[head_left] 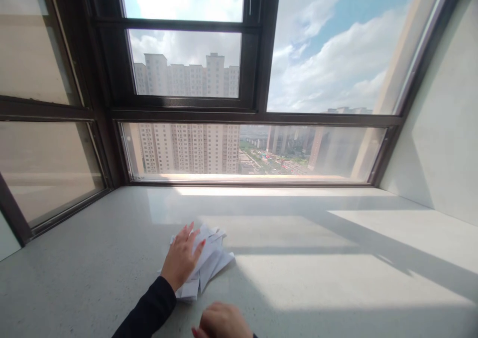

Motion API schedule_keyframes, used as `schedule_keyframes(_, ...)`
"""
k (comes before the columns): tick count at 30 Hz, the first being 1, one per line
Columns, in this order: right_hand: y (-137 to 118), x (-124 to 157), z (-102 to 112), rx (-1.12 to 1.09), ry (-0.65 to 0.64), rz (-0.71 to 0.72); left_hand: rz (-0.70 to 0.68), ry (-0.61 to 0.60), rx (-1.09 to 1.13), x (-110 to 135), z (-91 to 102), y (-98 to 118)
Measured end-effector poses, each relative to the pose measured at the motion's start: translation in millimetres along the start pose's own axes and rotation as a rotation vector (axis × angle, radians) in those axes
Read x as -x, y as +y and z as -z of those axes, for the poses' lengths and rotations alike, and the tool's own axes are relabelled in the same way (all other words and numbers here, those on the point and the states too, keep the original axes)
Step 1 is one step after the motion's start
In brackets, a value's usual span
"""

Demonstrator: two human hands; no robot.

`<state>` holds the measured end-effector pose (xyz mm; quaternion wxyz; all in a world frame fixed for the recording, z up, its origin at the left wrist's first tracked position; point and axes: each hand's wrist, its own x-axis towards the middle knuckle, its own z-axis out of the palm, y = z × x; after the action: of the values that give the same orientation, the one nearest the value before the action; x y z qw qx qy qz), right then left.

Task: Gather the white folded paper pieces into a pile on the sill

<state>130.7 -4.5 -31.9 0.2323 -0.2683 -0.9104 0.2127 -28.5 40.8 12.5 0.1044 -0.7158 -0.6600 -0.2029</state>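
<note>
My left hand (181, 257) lies flat with its fingers stretched out on a small pile of folded white papers (211, 261) on the pale stone windowsill (317, 278). It reaches out of a black sleeve. My right hand (222, 322) shows only in part at the bottom edge, just in front of the pile and not touching it. Its fingers are curled in and mostly hidden, so what is in them, if anything, I cannot make out.
A dark-framed window (257, 111) runs along the back of the sill and around the left side, with tall buildings outside. A white wall (440, 144) closes the right end. Sunlight and frame shadows fall across the sill.
</note>
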Motion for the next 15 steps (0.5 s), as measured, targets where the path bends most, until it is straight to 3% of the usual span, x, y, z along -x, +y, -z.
schedule_keyframes(3,10.6,-4.1,21.0,0.108,0.2,-0.071,0.19,-0.051,-0.094,15.2,-5.7,-14.6)
schedule_keyframes(6,20.1,-1.4,41.6,0.219,0.29,-0.06,0.23,-0.158,-0.093,26.0,-17.4,-10.3)
schedule_keyframes(8,29.6,-1.3,48.2,0.284,0.246,-0.04,0.157,-0.161,-0.046,28.7,-23.7,-1.9)
schedule_keyframes(12,48.3,-4.6,46.2,0.3,0.043,-0.037,-0.122,-0.127,0.13,28.8,-27.4,8.8)
schedule_keyframes(15,53.2,-5.7,42.5,0.287,-0.012,-0.109,-0.167,-0.087,0.157,30.5,-24.6,5.7)
